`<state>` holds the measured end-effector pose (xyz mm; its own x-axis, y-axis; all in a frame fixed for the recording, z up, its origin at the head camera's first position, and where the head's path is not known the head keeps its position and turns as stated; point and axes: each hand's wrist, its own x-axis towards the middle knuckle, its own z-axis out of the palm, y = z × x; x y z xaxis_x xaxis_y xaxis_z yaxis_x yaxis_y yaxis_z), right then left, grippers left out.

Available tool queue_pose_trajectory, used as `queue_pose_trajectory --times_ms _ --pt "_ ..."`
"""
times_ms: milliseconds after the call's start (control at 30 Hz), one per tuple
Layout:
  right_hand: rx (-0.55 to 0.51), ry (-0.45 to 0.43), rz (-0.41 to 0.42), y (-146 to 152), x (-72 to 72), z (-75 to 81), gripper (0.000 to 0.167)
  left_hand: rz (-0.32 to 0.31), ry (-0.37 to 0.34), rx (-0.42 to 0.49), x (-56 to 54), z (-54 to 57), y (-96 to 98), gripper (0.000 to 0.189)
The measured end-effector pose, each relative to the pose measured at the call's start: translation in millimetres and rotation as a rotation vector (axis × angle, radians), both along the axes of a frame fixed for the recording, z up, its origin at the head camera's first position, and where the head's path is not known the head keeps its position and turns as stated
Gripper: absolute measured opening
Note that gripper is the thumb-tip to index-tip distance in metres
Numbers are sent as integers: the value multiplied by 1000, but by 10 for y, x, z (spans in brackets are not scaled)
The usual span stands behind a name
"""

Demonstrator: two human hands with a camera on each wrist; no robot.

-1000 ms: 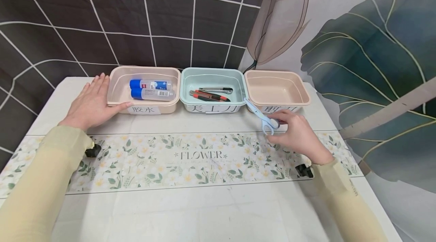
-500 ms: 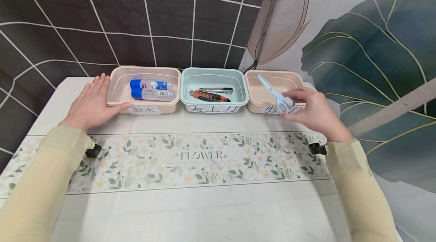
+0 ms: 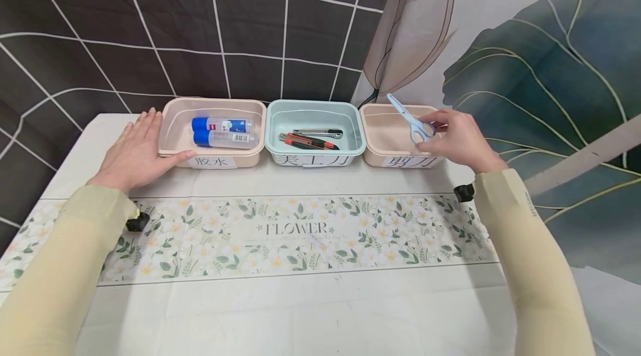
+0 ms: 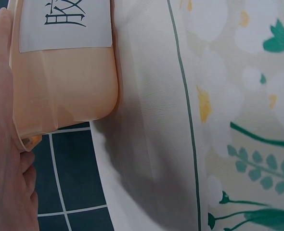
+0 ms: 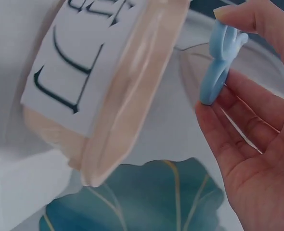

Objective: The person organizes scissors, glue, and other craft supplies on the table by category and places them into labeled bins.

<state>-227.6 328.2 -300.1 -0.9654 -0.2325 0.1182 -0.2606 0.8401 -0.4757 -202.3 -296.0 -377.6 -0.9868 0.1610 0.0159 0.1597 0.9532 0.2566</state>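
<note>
My right hand pinches a pair of light blue scissors by the handle loops, with the blades pointing away to the upper left. It holds them above the right-hand pink bin, whose label faces me. The right wrist view shows thumb and fingertips on either side of the blue handles. With fingers straight, my left hand rests against the left side of the left pink bin, its thumb along the front rim. Two blue-capped glue bottles lie in that bin.
Between the pink bins stands a light blue bin holding several utility knives. All three bins form a row at the table's back, before a dark gridded backdrop. A flower-printed strip crosses the white table.
My right hand has carried the scissors from in front of the blue and right pink bins, up and away to the right, over the right pink bin. The left hand stays in place.
</note>
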Motion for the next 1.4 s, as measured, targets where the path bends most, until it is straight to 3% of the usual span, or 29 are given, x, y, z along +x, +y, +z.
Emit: queue_pose_trajectory --times_ms 333,767,1067,1400 --pt "36 -88 -72 126 -281 -200 53 -6 -1 2 2 11 6 115" --pt "50 -128 -82 206 -339 -341 49 -14 5 0 -6 1 16 115" --pt "60 -215 -126 192 -336 -296 75 -10 4 3 4 5 22 115" --pt "-1 -190 -200 152 -267 -151 84 -9 6 4 8 4 17 115"
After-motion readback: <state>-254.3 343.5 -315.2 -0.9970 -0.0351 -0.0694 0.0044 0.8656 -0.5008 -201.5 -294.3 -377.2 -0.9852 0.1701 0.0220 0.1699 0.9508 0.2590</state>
